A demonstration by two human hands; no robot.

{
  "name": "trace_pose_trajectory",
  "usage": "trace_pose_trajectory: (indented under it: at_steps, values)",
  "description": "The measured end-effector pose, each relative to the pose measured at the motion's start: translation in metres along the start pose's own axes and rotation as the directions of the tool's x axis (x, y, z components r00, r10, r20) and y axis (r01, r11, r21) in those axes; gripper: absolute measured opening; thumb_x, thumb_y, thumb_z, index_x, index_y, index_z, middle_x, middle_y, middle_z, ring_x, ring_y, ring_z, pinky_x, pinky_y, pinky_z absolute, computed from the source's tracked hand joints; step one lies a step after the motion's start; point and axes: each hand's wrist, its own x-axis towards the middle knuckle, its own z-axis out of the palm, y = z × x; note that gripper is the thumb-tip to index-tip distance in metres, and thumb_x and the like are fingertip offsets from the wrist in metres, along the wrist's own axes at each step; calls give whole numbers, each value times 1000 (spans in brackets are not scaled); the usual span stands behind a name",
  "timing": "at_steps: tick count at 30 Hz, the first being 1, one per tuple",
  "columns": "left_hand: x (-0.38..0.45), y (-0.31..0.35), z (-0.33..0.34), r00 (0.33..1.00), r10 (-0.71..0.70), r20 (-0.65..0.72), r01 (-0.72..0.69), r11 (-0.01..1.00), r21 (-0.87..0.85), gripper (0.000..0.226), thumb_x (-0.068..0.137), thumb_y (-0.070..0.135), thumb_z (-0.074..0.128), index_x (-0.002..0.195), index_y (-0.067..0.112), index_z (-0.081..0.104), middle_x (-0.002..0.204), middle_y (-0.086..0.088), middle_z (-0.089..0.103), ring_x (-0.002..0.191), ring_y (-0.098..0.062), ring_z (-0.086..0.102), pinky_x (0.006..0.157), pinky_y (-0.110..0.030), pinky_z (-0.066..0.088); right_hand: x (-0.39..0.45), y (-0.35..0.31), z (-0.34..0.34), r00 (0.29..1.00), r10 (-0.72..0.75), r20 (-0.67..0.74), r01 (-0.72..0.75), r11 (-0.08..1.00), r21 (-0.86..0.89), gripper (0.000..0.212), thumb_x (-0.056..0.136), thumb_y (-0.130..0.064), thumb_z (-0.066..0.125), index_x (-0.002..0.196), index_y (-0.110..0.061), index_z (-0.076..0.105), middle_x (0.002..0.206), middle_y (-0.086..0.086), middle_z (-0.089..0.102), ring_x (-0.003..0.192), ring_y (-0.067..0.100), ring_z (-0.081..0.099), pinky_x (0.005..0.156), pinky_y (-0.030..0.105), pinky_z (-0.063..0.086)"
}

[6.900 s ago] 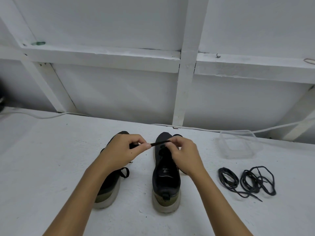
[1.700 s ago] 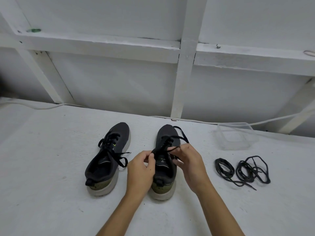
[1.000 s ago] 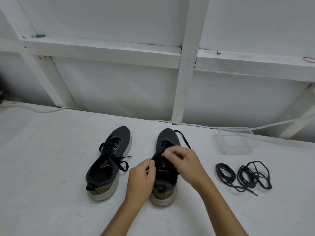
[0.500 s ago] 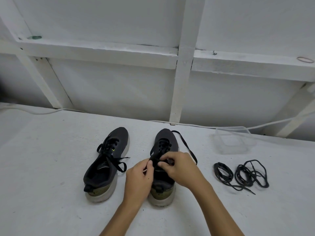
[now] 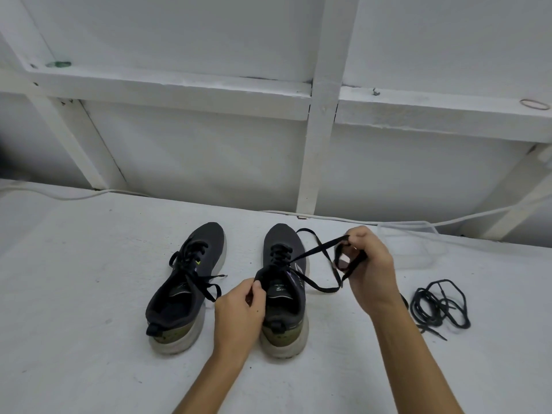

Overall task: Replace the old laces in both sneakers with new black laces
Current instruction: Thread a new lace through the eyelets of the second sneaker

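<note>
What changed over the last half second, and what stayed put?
The right hand left the right sneaker, drawing its lace out to the right. The left hand still grips the sneaker's collar. The left sneaker and loose laces haven't moved.

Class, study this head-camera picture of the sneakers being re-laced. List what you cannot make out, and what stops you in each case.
1. Head view: right hand covers the end of the lace it grips.
2. Left hand hides the right sneaker's near collar edge and its own fingertips.
3. Right forearm cuts off part of the loose laces.
4. Clear container: too faint to tell any contents.
</note>
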Motion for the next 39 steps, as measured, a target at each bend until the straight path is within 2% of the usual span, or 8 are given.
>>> trace_pose_trajectory:
  at_steps: [5, 10, 13, 23, 27, 30, 35, 39]
  values:
    - [-1, 5, 1, 999, 24, 31, -23, 998, -59, 25, 95, 15, 57, 70, 17, 60, 54, 7, 53, 55, -10, 55, 51, -16, 38, -5, 18, 10, 992, 51, 115, 34, 770, -638, 37, 86, -44, 75, 76, -12, 59, 60, -7, 60, 59, 10, 55, 52, 17, 42]
    - [0, 6, -1, 998, 42, 55, -38, 997, -68, 19, 96, 14, 58, 82, 20, 69, 64, 10, 63, 67, -9, 67, 57, -18, 50, -10, 47, 21, 953, 70, 294, 237, 429, -871, 21, 89, -44, 73, 110, -40, 70, 64, -14, 58, 65, 2, 56, 62, 18, 45]
    - [0, 5, -1, 997, 55, 61, -53, 998, -43, 19, 95, 15, 59, 79, 21, 68, 62, 10, 61, 65, -10, 65, 56, -19, 48, -10, 50, 24, 938, 85, 336, 295, 313, -903, 10, 96, -42, 64, 101, -37, 72, 63, -16, 57, 65, 2, 55, 61, 22, 43]
    - [-2, 4, 2, 1000, 22, -19, -21, 999, 26, 26, 92, 15, 61, 67, 20, 56, 55, 5, 53, 54, -13, 56, 51, -27, 41, -10, 57, 18, 957, -47, 287, 257, 596, -761, 12, 97, -22, 63, 89, -29, 70, 85, -14, 69, 80, 5, 62, 70, 16, 47]
    - [2, 4, -2, 999, -39, 13, 40, 998, -38, 13, 92, 15, 63, 97, 27, 66, 83, 18, 67, 78, 4, 65, 71, -25, 55, -5, 46, 13, 957, -217, 193, 289, 640, -712, 22, 96, -10, 64, 96, -30, 74, 95, -20, 72, 93, 2, 64, 69, 11, 45]
    - [4, 4, -3, 988, 104, 115, -103, 995, -14, 38, 93, 18, 63, 129, 30, 60, 108, 21, 65, 100, 6, 60, 85, -18, 50, 1, 33, 13, 942, -294, 162, 325, 677, -660, 32, 97, -7, 63, 96, -38, 70, 98, -22, 72, 96, 5, 66, 70, 15, 48]
    - [25, 9, 3, 932, 332, 148, -356, 914, 192, 28, 85, 24, 75, 113, 28, 73, 108, 16, 67, 99, -9, 59, 79, -27, 51, 13, 22, 17, 911, -348, 221, 382, 514, -768, 20, 97, -11, 64, 98, -28, 74, 95, -36, 66, 95, 8, 62, 73, 14, 42]
    - [35, 24, 4, 942, 328, 69, -336, 926, 174, 6, 86, 20, 69, 89, 26, 69, 91, 17, 66, 87, -11, 57, 73, -27, 49, 23, 29, 14, 940, -291, 179, 266, 292, -919, 16, 97, -17, 64, 105, -27, 74, 110, -15, 64, 107, 16, 53, 80, 28, 40]
